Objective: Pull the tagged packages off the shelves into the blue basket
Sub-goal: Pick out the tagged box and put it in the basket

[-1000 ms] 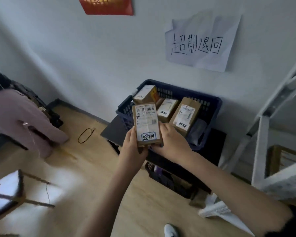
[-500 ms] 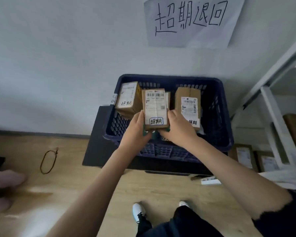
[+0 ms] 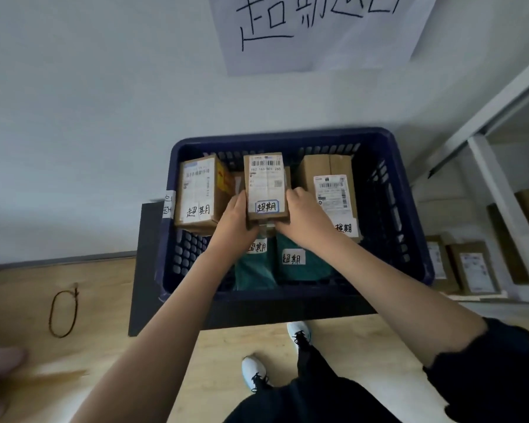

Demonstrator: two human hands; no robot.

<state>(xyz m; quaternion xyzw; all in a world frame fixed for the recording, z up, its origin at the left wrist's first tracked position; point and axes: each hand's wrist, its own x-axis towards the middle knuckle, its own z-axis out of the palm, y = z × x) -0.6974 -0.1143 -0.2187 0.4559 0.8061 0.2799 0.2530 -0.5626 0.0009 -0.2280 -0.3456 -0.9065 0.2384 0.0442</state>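
Both hands hold one small cardboard box point(image 3: 267, 187) over the middle of the blue basket point(image 3: 409, 233): the left hand point(image 3: 234, 222) grips its left side and the right hand point(image 3: 303, 216) its right side, fingers curled under its near end. The box carries a barcode label and a blue-outlined handwritten tag.

Inside the basket, a tagged carton point(image 3: 197, 193) leans against the left wall, and a taller tagged carton point(image 3: 332, 190) stands right of the held box, close to the right wall. Below the hands, toward the basket's near rim, lie two green parcels point(image 3: 300, 265), each with a white tag. Bare mesh floor shows in the near left corner.

Behind the basket, a handwritten paper sign point(image 3: 318, 29) hangs on the wall. Right of the basket rises a white shelf frame point(image 3: 489, 184), with more boxes point(image 3: 474, 268) on its low shelf. Left of the basket, a loop of cord point(image 3: 63, 311) lies on the wooden floor. Two white shoes point(image 3: 254, 372) stand just before the basket.
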